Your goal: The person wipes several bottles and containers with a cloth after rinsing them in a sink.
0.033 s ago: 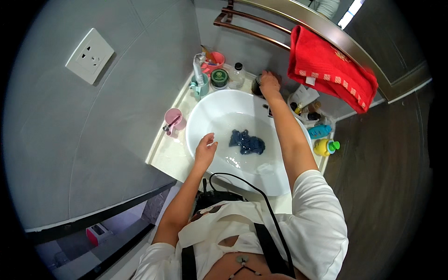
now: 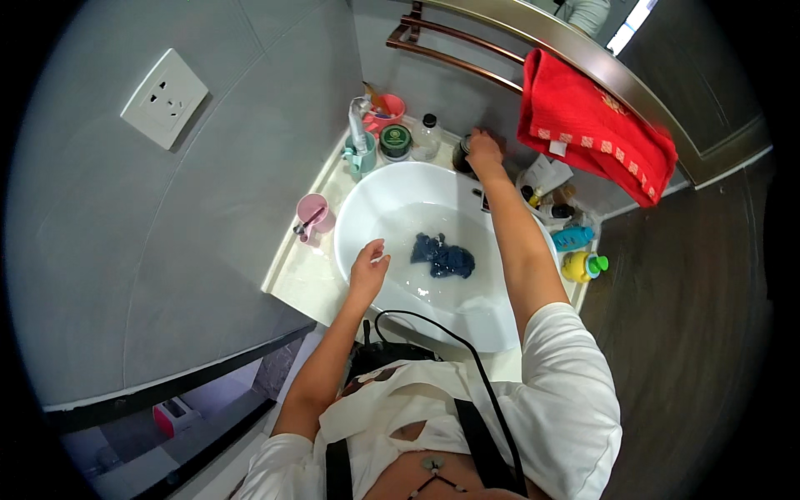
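A crumpled dark blue cloth [image 2: 446,257] lies wet in the shallow water of the white washbasin [image 2: 354,196]. My left hand [image 2: 367,268] hovers over the basin's left side, its fingers loosely bent and apart, with nothing in it. At the back of the basin, my right hand [image 2: 484,152] reaches out with fingers curled beside a dark cylindrical object [image 2: 462,156]. The hand hides much of what is under it, so I cannot make out what it grips. Just in front of that hand a dark fitting [image 2: 481,200] shows on the basin's inner wall.
Left of the basin stand a pink cup [image 2: 313,212] and a mint cup [image 2: 359,158]. Behind are a green-lidded jar [image 2: 395,142] and a clear bottle [image 2: 427,137]. Blue [image 2: 573,238] and yellow [image 2: 581,267] bottles stand right. A red towel [image 2: 583,125] hangs from a rail [image 2: 458,54].
The whole view has shifted very slightly. Both hands and the cloth keep their places relative to the basin.
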Demonstrator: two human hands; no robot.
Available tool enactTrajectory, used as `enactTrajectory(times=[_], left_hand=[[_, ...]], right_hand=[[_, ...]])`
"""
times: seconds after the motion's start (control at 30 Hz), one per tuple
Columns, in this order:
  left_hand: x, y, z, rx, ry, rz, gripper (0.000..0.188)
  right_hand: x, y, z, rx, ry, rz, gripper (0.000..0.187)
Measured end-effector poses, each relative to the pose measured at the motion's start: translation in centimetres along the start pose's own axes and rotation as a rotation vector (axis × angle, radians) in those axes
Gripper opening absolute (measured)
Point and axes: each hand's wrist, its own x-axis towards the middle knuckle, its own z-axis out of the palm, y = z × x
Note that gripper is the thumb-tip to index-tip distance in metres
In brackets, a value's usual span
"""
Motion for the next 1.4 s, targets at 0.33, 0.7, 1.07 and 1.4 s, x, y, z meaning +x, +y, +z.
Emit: enactTrajectory(times=[0.33, 0.7, 1.07, 1.4], left_hand=[[-0.2, -0.4, -0.1, 0.009, 0.019, -0.012, 0.038], [-0.4, 0.5, -0.2, 0.026, 0.041, 0.044, 0.040], [-1.5, 9.5, 0.2, 0.346, 0.077, 0.413, 0.067], [-2.6, 14.2, 1.1, 0.297, -0.151, 0.339, 0.078]], right_hand=[[0.9, -0.8, 1.4, -0.209, -0.174, 0.031, 0.068], [-1.9, -1.1, -1.5, -0.091, 0.071, -0.097, 0.048], [-13.6, -0.2, -12.6, 1.004, -0.163, -0.226, 0.053], [-20.2, -4.0, -11.4, 1.102, -0.383, -0.417, 0.062]])
